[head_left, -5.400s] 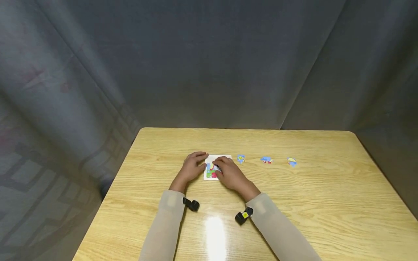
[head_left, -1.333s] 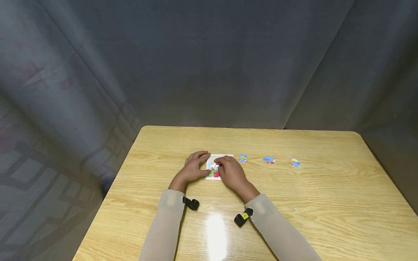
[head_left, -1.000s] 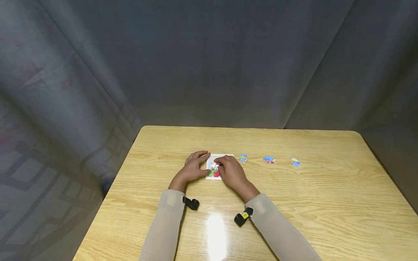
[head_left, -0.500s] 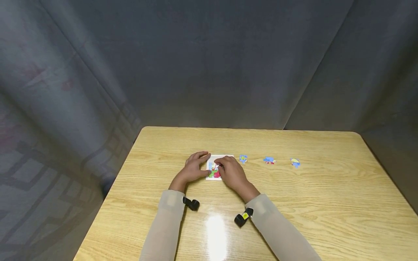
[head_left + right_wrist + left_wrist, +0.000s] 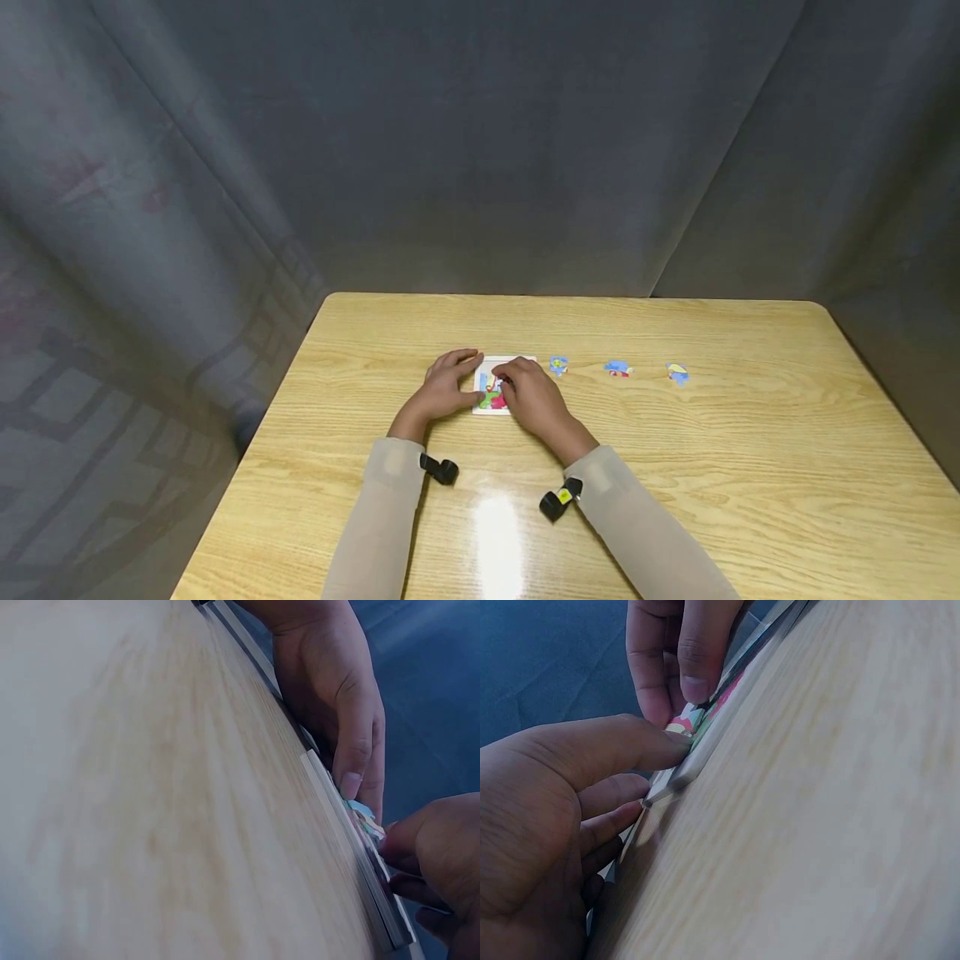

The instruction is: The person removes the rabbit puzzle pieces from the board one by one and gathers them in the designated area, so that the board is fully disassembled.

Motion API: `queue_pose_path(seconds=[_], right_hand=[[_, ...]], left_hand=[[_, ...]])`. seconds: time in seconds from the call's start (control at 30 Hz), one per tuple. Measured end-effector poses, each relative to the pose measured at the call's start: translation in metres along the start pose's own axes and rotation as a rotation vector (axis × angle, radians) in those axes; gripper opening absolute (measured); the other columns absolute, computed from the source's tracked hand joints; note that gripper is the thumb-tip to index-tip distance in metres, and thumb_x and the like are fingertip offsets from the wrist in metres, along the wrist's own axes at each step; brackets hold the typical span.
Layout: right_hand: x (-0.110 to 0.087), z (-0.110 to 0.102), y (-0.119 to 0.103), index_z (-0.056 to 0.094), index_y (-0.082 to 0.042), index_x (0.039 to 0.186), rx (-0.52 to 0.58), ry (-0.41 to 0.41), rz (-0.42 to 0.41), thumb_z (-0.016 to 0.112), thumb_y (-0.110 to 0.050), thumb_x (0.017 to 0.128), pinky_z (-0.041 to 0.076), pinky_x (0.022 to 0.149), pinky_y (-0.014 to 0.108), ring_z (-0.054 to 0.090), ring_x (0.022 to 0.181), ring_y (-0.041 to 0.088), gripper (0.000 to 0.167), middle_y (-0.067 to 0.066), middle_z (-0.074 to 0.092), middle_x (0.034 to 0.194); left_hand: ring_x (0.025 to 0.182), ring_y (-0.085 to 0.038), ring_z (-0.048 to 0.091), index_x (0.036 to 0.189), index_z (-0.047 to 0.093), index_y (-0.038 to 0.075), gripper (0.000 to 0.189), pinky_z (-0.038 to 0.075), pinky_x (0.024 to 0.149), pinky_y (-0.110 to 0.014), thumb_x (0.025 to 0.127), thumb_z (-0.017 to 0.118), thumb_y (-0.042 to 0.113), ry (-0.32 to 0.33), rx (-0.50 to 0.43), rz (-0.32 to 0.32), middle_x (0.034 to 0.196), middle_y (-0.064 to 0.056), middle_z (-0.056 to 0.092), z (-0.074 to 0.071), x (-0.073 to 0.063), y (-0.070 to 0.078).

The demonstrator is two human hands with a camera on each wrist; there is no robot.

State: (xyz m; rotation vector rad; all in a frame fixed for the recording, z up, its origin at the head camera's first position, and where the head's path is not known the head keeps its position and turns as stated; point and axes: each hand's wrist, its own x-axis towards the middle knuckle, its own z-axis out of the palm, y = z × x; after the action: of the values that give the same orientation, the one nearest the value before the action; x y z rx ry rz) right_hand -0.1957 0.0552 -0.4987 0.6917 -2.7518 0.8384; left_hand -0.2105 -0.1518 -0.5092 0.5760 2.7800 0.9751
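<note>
A small white-framed jigsaw puzzle board (image 5: 477,408) lies flat on the table, with green, red and blue pieces in its lower part. My left hand (image 5: 442,390) is at its left side. The thumb (image 5: 649,746) extends onto the board, and the other fingers reach along its left edge. From the right, my right hand (image 5: 536,400) bends over the board, its thumb and fingertips pinching a jigsaw piece (image 5: 681,724) with red and white on it, low over the picture. Much of that piece and the board's right part are hidden under the right hand.
Three loose jigsaw pieces lie in a row right of the board: a blue one with a yellow figure (image 5: 558,364), a blue and red one (image 5: 618,367), and a blue and yellow one (image 5: 677,372). Dark curtains (image 5: 487,150) hang behind the wooden table (image 5: 750,467).
Since the oldest frame my left thumb has slid lower onto the board's edge. Over the last second the piece under my right fingertips shifts slightly; both hands stay nearly still.
</note>
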Motion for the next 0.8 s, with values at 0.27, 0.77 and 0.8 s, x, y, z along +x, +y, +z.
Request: queue_pose_path(seconds=[0.27,0.77,0.8], right_hand=[[-0.004,-0.007,0.005,0.072,-0.012,0.112,0.026,0.017,0.006,0.064,-0.011,0.094,0.051,0.080,0.037,0.060,0.098,0.021,0.020,0.001,0.065,0.106],[-0.036,-0.033,0.032,0.068,-0.013,0.116,0.228,-0.011,0.019,0.065,-0.015,0.094,0.048,0.083,0.038,0.056,0.096,0.015,0.022,-0.002,0.059,0.112],[-0.039,-0.036,0.034,0.068,-0.013,0.116,0.235,-0.010,0.008,0.066,-0.014,0.094,0.048,0.088,0.040,0.056,0.103,0.017,0.022,-0.001,0.058,0.116]], left_hand=[[0.145,-0.024,0.015,0.152,0.036,0.019,0.073,0.014,0.113,-0.054,0.089,0.069,0.037,-0.013,0.006,-0.004,0.157,0.000,0.027,0.000,0.001,0.000],[0.145,-0.026,0.016,0.152,0.037,0.017,0.073,0.014,0.113,-0.054,0.089,0.070,0.035,-0.005,-0.011,0.011,0.156,-0.001,0.028,0.000,-0.001,-0.001],[0.145,-0.026,0.016,0.152,0.037,0.017,0.074,0.014,0.113,-0.054,0.089,0.070,0.035,-0.007,-0.012,0.011,0.156,-0.001,0.028,0.000,-0.001,-0.001]])
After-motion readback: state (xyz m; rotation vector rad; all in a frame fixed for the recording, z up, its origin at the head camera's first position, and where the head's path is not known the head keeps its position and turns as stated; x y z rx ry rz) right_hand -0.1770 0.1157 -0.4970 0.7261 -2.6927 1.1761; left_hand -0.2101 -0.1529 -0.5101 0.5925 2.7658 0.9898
